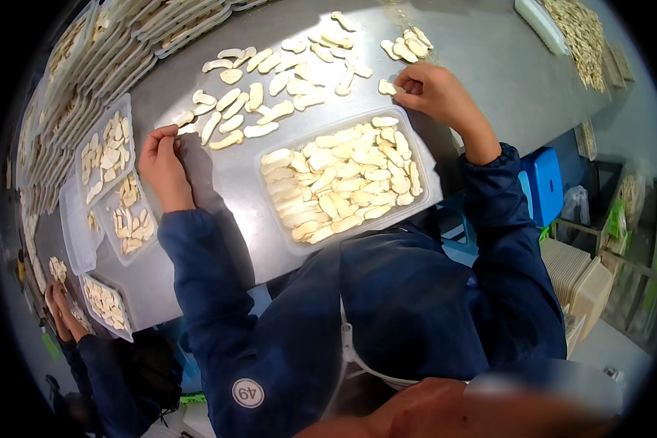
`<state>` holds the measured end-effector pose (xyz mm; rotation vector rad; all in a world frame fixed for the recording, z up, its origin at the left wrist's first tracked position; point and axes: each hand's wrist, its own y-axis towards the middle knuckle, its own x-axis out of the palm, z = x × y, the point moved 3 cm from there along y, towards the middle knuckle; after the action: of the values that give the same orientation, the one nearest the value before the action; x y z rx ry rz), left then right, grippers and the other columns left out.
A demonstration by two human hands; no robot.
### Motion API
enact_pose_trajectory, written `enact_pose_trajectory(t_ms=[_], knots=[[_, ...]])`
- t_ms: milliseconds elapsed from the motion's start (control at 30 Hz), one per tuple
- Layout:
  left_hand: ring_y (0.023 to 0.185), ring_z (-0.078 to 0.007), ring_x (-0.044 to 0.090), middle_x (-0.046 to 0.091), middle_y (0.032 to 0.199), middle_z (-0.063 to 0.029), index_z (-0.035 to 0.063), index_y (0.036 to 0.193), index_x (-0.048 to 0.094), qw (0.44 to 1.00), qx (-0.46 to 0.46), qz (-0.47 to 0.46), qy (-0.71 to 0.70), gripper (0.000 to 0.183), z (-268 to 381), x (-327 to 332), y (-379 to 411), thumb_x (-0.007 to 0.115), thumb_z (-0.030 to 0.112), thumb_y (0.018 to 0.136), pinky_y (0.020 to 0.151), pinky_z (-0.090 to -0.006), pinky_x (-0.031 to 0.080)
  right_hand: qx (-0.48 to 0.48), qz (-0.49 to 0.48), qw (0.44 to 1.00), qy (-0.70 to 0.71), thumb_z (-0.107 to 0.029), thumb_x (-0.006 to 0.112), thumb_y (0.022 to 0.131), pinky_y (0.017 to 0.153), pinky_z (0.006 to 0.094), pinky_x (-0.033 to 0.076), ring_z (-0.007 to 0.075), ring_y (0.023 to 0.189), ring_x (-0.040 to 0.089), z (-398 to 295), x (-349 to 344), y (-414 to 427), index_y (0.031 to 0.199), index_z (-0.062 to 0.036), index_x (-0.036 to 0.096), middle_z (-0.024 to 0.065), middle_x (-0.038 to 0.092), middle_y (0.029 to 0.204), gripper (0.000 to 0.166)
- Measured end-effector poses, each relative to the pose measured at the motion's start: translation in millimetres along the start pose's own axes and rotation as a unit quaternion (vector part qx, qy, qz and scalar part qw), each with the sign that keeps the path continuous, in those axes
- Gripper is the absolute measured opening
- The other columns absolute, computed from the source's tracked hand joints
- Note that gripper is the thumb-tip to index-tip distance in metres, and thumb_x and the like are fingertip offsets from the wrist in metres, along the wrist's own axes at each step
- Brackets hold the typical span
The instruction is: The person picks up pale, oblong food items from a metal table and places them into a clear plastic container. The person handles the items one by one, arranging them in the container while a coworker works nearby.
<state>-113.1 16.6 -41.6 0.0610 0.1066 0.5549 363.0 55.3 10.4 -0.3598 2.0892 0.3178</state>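
Observation:
My left hand (164,167) is at the left of the loose slices, its fingertips on the lower end of a pale mushroom slice (184,119). Between thumb and fingers, my right hand (441,98) pinches another mushroom slice (386,87) just above the tray's far right corner. A translucent plastic tray (269,205) lies before me, tilted slightly on the table and filled with overlapping slices (350,175). Beyond it, many loose mushroom slices (276,112) are scattered over the steel tabletop. A small pile of slices (407,46) sits past my right hand.
Tall stacks of filled trays (93,71) line the left edge. Several part-filled trays (109,150) stand beside my left arm. A co-worker's hands (65,312) are at the lower left. A white tray (541,24) and heaped pieces (577,38) lie far right, above a blue stool (543,186).

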Motion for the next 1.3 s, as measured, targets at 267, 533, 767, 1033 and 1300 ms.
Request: enact_pose_trajectory(t_ms=[267,533,767,1033,1300], knots=[[0.085,-0.0093,0.06,0.073,0.097,-0.0017,0.0009,0.1,0.076,1.0,-0.002,-0.016,0.014,0.016,-5.1,-3.6,3.3,0.06,0.001,0.098,0.081,-0.023,0.049,0.012,-0.03,0.999,0.011,-0.016,0.08,0.088,0.073,0.0294,0.056,0.0173,0.079,0.066,-5.2,-0.4,14.8,0.102,0.0002,0.075,0.0092,0.071,0.088,0.022],[0.084,-0.0096,0.061,0.073,0.098,-0.0037,-0.0003,0.1,0.075,1.0,0.002,-0.015,0.003,0.017,-1.7,-1.4,2.7,0.058,-0.001,0.097,0.079,-0.0231,0.05,-0.087,-0.038,0.995,-0.008,-0.025,0.074,0.094,0.07,0.0318,0.054,0.0205,0.076,0.066,-63.0,-2.1,57.3,0.105,0.0004,0.075,0.0115,0.072,0.086,0.028],[0.075,-0.0057,0.057,0.069,0.088,0.0009,0.0016,0.096,0.076,1.0,-0.003,-0.007,-0.026,0.018,0.6,2.0,0.1,0.058,-0.001,0.096,0.069,-0.0197,0.046,-0.024,-0.108,0.985,-0.132,-0.037,0.069,0.091,0.079,0.0433,0.056,0.0324,0.088,0.072,-84.3,37.1,92.3,0.1,-0.0108,0.077,0.0104,0.077,0.095,0.029],[0.08,-0.0074,0.058,0.071,0.095,-0.0011,0.0,0.098,0.076,0.999,-0.001,-0.027,0.025,0.018,-2.1,0.4,5.1,0.058,0.0,0.097,0.077,-0.0212,0.048,-0.015,-0.001,0.991,-0.129,-0.024,0.071,0.092,0.067,0.0394,0.053,0.0332,0.074,0.069,-44.9,14.7,106.3,0.096,-0.0024,0.076,0.016,0.073,0.082,0.022],[0.076,-0.007,0.058,0.07,0.091,-0.0008,0.001,0.096,0.076,1.0,-0.003,-0.014,-0.023,0.019,-3.0,1.5,4.1,0.057,-0.002,0.095,0.071,-0.0211,0.047,-0.027,0.092,0.976,-0.193,-0.033,0.074,0.089,0.072,0.0408,0.057,0.0338,0.078,0.072,-30.3,33.6,125.4,0.102,-0.006,0.079,0.0155,0.076,0.087,0.03]])
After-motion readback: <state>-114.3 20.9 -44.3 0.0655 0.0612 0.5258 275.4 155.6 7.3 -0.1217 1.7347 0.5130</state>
